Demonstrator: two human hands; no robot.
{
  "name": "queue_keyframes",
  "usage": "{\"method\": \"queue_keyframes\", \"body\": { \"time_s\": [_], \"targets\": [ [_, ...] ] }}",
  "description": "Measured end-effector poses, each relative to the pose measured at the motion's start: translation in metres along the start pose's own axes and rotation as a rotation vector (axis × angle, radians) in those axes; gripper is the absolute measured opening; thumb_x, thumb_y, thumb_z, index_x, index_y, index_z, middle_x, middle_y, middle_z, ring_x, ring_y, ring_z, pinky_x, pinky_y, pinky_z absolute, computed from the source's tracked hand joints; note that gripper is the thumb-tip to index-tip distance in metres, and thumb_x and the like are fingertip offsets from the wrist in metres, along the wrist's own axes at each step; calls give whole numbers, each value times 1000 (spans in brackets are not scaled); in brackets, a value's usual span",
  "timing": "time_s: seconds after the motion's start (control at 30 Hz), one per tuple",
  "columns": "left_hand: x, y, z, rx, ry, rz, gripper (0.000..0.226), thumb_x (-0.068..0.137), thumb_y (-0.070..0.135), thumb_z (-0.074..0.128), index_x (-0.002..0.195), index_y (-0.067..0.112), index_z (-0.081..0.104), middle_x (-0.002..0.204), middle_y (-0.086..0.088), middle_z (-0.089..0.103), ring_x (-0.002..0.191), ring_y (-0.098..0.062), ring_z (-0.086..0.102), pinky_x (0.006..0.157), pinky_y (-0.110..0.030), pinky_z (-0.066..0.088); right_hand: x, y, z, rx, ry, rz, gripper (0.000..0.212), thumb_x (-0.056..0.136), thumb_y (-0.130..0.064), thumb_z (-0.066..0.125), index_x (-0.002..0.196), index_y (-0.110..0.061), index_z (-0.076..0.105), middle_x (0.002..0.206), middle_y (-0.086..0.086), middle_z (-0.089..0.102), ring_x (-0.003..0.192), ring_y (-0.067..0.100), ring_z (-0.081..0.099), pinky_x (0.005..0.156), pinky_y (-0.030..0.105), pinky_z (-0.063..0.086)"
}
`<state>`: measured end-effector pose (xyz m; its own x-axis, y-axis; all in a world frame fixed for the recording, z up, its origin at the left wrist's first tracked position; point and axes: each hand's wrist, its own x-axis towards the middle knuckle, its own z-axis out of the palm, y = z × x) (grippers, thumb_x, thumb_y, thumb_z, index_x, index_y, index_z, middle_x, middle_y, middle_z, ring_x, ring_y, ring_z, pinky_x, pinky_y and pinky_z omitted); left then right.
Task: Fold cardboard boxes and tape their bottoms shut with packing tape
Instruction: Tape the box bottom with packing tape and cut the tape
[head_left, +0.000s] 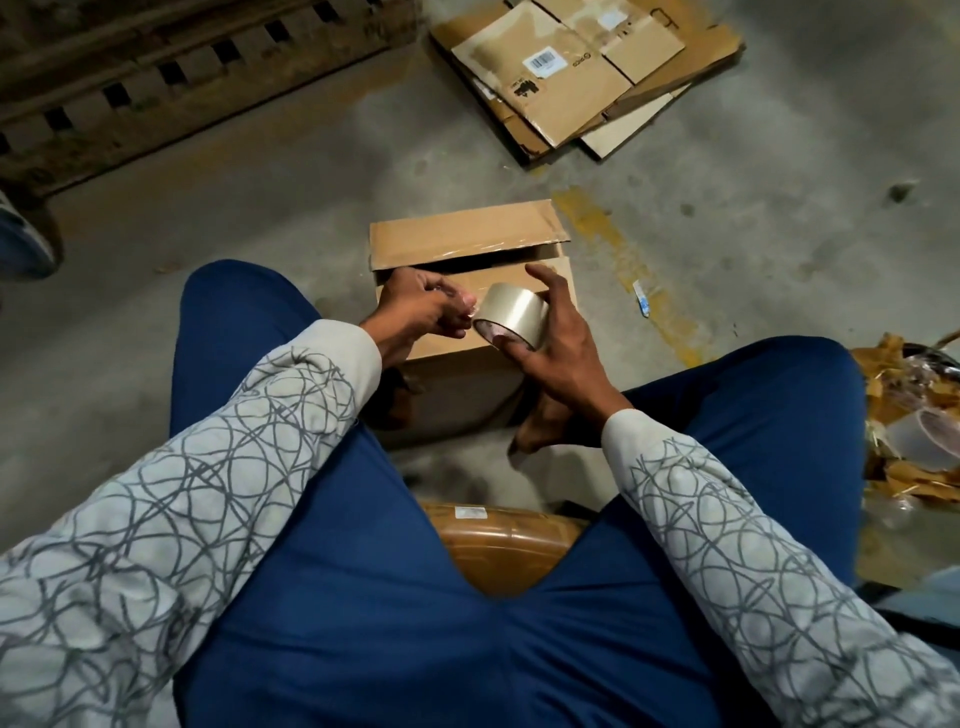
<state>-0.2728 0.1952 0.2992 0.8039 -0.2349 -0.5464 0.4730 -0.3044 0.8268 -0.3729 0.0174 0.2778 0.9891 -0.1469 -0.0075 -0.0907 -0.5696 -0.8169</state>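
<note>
A brown cardboard box (467, 244) stands on the concrete floor between my knees, its far flap raised and a dark gap showing under it. Over the box my right hand (558, 338) grips a roll of clear packing tape (511, 314), fingers curled round its rim and core. My left hand (421, 306) is right beside the roll on its left and pinches the loose tape end at the roll's edge. My bare feet press against the near side of the box.
A pile of flattened cardboard boxes (582, 73) lies on the floor at the far right. A wooden pallet (156, 78) sits far left. Cardboard scraps and another clear tape roll (924, 441) lie at the right. A wrapped brown seat (498, 540) shows between my legs.
</note>
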Motion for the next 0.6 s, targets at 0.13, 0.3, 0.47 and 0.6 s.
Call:
{"method": "queue_keyframes", "body": {
  "time_s": [0.13,0.3,0.47,0.6],
  "targets": [
    [1,0,1,-20,22,-21,20,86,5,76,99,-7,68,81,-18,72,65,-23,72,64,-38,64,2,-3,-5,-94,20,-84,65,81,-28,78,136,-19,45,121,2,62,97,16,61,77,26,50],
    [2,-1,0,42,84,-56,17,87,5,76,98,-6,70,80,-19,73,65,-25,74,66,-43,64,4,-4,-6,-200,-34,-154,64,79,-26,81,136,-16,55,128,5,65,108,19,61,86,19,44],
    [0,3,-6,44,133,-77,10,87,4,76,90,-3,71,82,-22,74,69,-31,76,65,-43,64,6,-1,-9,-308,-104,-170,72,76,-21,84,142,-18,54,127,10,64,107,28,63,89,33,52],
    [6,7,-26,-74,259,-75,12,88,1,71,93,-10,70,75,-22,71,67,-32,74,66,-44,64,6,15,-15,-444,-208,-111,70,79,-30,83,142,-27,54,115,8,66,99,30,64,83,40,56]
  ]
}}
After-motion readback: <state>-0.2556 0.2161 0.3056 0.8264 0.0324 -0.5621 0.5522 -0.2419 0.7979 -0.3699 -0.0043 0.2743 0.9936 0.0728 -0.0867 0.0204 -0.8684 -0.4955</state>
